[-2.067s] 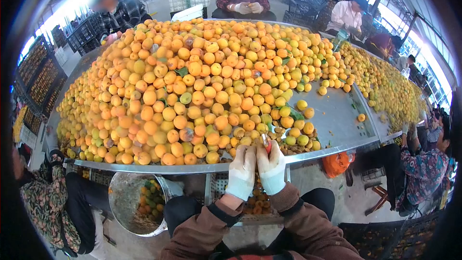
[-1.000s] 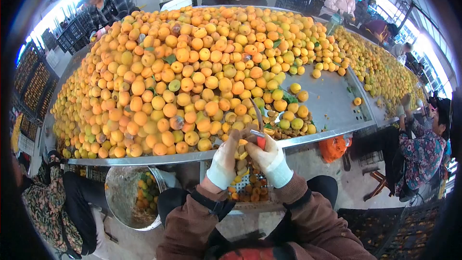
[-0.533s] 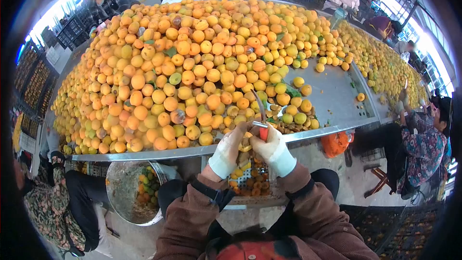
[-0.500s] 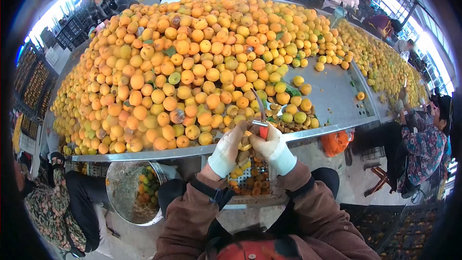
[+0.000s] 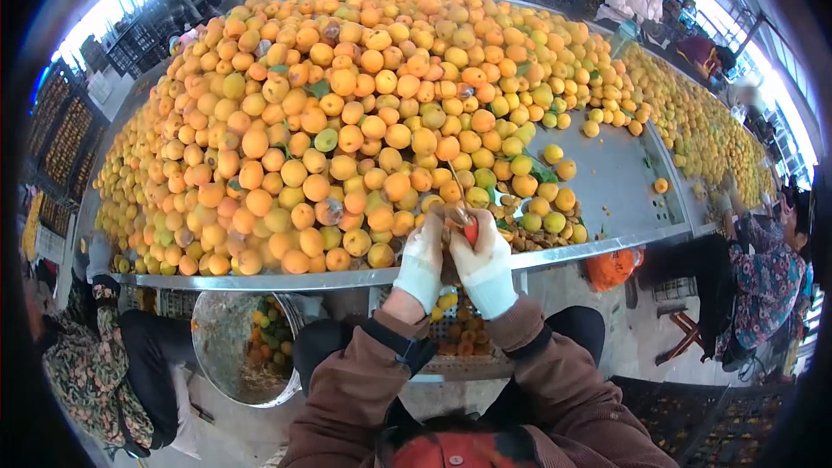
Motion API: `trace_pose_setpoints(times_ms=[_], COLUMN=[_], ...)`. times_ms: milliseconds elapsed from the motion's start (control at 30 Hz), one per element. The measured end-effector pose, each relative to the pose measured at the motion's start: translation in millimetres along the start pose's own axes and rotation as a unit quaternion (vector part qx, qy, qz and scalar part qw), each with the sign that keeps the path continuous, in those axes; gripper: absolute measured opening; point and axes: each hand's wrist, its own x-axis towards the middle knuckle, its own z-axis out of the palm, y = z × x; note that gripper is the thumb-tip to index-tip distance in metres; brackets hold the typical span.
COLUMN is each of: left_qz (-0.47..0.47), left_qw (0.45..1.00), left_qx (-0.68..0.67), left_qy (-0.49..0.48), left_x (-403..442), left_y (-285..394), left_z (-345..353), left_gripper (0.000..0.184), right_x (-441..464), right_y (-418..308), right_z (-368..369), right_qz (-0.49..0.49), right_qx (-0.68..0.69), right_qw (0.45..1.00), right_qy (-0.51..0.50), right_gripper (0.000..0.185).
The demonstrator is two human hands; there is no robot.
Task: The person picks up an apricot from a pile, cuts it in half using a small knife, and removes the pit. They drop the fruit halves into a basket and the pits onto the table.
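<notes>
My left hand (image 5: pixel 421 258), in a pale work glove, is closed at the table's front edge; what its fingers hold is hidden. Beside it, my gloved right hand (image 5: pixel 483 264) is wrapped round a knife (image 5: pixel 471 231) with a red handle and a thin curved blade pointing up and away. The fingertips of both hands meet close to the base of the blade. A large heap of orange and yellow apricots (image 5: pixel 286 139) rises just beyond them. Below my hands, a crate (image 5: pixel 464 335) between my knees contains orange apricot pieces, partly covered by my wrists.
The metal table (image 5: pixel 611 178) has a raised front rim. A white bucket (image 5: pixel 217 347) with greenish and orange fruit stands at my left knee. An orange bag (image 5: pixel 611 269) hangs below the table at right. Co-workers sit around the table; dark crates (image 5: pixel 711 416) lie at lower right.
Both hands have drawn closer together and slightly up, with the knife still in my right hand. The apricot piece seen below my fingers is now out of sight. The view has shifted slightly.
</notes>
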Motion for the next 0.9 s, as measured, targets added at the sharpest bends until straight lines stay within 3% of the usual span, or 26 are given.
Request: trace_pose_setpoints(times_ms=[33, 100, 133, 233, 267, 300, 367, 400, 433, 500, 567, 633, 700, 733, 767, 833, 867, 900], left_qz=[0.002, -0.118, -0.109, -0.083, -0.095, -0.095, -0.041, 0.108, 0.305, 0.024, -0.058, 0.009, 0.015, 0.021, 0.023, 0.122, 0.166, 0.174], left_qw=[1.0, 0.975, 0.967, 0.98, 0.992, 0.992, 0.971, 0.944, 0.842, 0.845, 0.762, 0.701, 0.689, 0.677, 0.677, 0.726, 0.795, 0.796], left_qx=[-0.001, -0.185, -0.224, -0.175, -0.081, -0.081, 0.174, 0.216, 0.345, 0.475, 0.638, 0.713, 0.725, 0.735, 0.736, 0.677, 0.582, 0.579], left_qy=[0.004, 0.013, 0.051, 0.036, 0.014, 0.014, -0.159, -0.225, -0.28, -0.244, -0.097, -0.005, 0.003, 0.011, 0.013, 0.002, -0.032, -0.039], left_x=[7, 19, 22, 14, 9, 5, -3, -7, -7, -18, 1, 8, 16, 18, 19, 17, 15, 12], left_y=[-2, -7, -13, -3, 12, 21, 28, 21, 36, 87, 92, 83, 71, 68, 67, 65, 62, 64], left_z=[-3, -9, -6, -8, -7, -11, -21, -23, -21, -22, -40, -60, -63, -65, -66, -66, -67, -60], left_gripper=[0.04, 0.04, 0.043, 0.045, 0.039, 0.039, 0.034, 0.034, 0.042, 0.045, 0.047, 0.043, 0.044, 0.044, 0.044, 0.049, 0.053, 0.053], right_x=[3, 8, 10, 8, 7, 10, 30, 42, 50, 51, 49, 40, 31, 26, 22, 9, 6, 1], right_y=[-5, -11, -7, -6, -7, -1, 7, 22, 22, 20, 25, 8, 7, 16, 18, 16, 11, -6], right_z=[-1, -6, -2, -6, -3, -4, -17, -22, -24, -33, -45, -39, -38, -34, -34, -32, -34, -39], right_qz=[-0.003, -0.109, -0.116, -0.117, -0.071, -0.003, 0.096, 0.095, 0.093, 0.096, 0.208, 0.228, 0.278, 0.241, 0.196, -0.022, -0.001, 0.065], right_qx=[0.001, -0.01, -0.042, -0.069, -0.02, 0.015, 0.041, 0.058, 0.076, 0.085, 0.203, 0.198, 0.25, 0.212, 0.196, 0.093, 0.096, 0.142], right_qw=[1.0, 0.992, 0.99, 0.988, 0.997, 1.0, 0.994, 0.992, 0.99, 0.987, 0.955, 0.952, 0.926, 0.945, 0.956, 0.988, 0.985, 0.974], right_qy=[-0.004, -0.066, -0.062, -0.076, -0.037, -0.014, 0.034, 0.053, 0.073, 0.093, 0.065, 0.06, -0.042, -0.07, -0.101, -0.12, -0.144, -0.162], right_gripper=[0.029, 0.024, 0.023, 0.023, 0.02, 0.022, 0.027, 0.027, 0.027, 0.025, 0.024, 0.028, 0.026, 0.029, 0.022, 0.032, 0.034, 0.035])
